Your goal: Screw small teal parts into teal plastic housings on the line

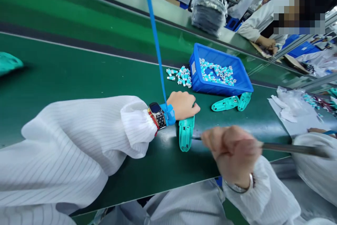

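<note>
My left hand (184, 105) is closed over the upper end of a teal plastic shell half (185, 135), holding it against the green work surface. The shell's hollow inner side faces up. My right hand (234, 151), smeared by motion, grips a long thin metal tool (292, 149) that looks like tweezers. Its narrow tip points left, at the shell's right edge; whether they touch I cannot tell. Two more teal shell pieces (225, 104) lie beyond my right hand. A blue strap (170, 114) with a cord is around my left wrist.
Behind the shell stands a blue bin (221, 86) of small teal-and-white parts, with a loose pile of parts (184, 76) beside it. Another teal shell (10, 63) is at far left. A co-worker's sleeve (316, 161) and a white sheet (286, 119) are at right. The blue cord (155, 32) runs upward.
</note>
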Tool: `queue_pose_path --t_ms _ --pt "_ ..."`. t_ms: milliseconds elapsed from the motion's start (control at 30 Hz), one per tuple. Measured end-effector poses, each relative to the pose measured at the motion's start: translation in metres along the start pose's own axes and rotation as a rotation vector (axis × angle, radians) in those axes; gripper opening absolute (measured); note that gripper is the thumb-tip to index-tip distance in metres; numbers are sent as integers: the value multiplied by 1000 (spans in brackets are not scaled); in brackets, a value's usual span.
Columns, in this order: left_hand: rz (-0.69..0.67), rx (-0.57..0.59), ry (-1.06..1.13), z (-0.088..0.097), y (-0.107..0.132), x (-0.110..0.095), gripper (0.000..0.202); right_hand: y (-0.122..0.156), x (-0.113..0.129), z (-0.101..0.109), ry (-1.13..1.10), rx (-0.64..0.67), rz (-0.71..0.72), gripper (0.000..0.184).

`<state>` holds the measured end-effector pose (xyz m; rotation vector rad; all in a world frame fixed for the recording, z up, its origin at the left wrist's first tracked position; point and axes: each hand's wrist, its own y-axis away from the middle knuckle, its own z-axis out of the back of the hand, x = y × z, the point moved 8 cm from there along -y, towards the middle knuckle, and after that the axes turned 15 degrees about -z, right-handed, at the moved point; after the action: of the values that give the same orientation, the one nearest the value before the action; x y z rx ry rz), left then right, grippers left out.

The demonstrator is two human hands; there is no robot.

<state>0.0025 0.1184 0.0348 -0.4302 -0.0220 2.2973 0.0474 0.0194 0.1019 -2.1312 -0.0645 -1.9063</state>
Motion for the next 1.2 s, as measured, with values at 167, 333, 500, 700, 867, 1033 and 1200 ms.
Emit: queue_pose_path --t_ms 167,333,500,700,867,1033,1200 --pt "-2 119 126 -13 2 3 41 -70 -9 25 722 -199 10 20" --pt "-27 125 534 -20 13 5 52 -140 -73 21 1224 -137 -124 12" --pt "-6 167 1056 -25 23 3 36 -166 -99 12 1266 -119 -240 14" --pt "273 195 1507 -28 38 5 31 -148 -69 10 1178 -36 -250 12" --pt "191 203 1912 -17 47 -38 35 -83 -19 26 565 81 -302 19" --pt "61 260 1660 -2 63 -77 26 -22 -5 34 220 145 -459 11" --pt "42 185 1203 17 73 -83 26 5 -12 28 41 114 -641 19"
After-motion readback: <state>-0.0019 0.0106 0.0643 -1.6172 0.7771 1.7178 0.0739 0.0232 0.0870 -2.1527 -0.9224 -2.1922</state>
